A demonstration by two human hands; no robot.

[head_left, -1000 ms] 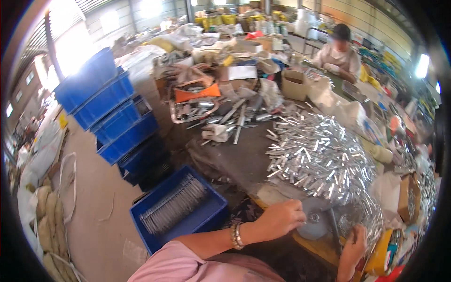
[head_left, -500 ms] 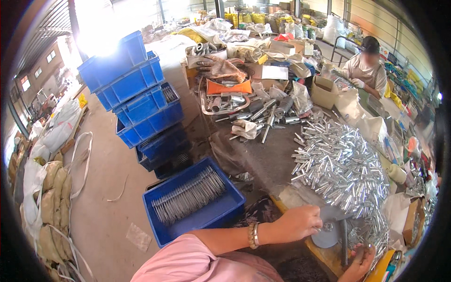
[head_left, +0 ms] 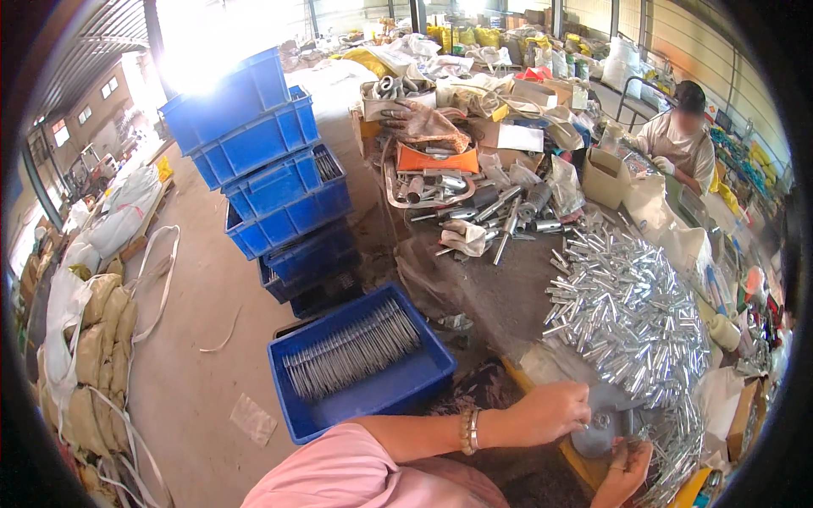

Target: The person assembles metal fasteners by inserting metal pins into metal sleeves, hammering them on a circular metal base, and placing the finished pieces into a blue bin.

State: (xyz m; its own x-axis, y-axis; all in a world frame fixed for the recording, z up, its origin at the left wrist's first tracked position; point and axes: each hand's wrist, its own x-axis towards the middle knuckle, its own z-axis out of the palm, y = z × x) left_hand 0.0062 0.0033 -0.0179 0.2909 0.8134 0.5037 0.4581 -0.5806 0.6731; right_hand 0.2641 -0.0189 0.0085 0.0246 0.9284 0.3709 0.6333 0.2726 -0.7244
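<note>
My left hand [head_left: 549, 413], with a bracelet at the wrist and a pink sleeve, rests at the near table edge. Its fingers are curled at the rim of a grey round metal dish [head_left: 598, 425]. Just below the dish, my right hand [head_left: 625, 471] comes in from the bottom edge with its fingertips pinched on a small shiny metal tube. A big heap of shiny short metal tubes [head_left: 628, 315] spreads over the table right behind both hands.
A blue crate [head_left: 398, 391] holding thin metal rods sits on the floor to my left, with stacked blue crates [head_left: 271, 182] behind it. Metal parts and bags [head_left: 474, 203] cover the far table. Another person [head_left: 677, 140] works at the far right. Filled sacks [head_left: 93, 339] lie on the left.
The view has swung, so the crates and the heap sit further right and lower. My left hand stays by the dish and my right hand has come closer to it.
</note>
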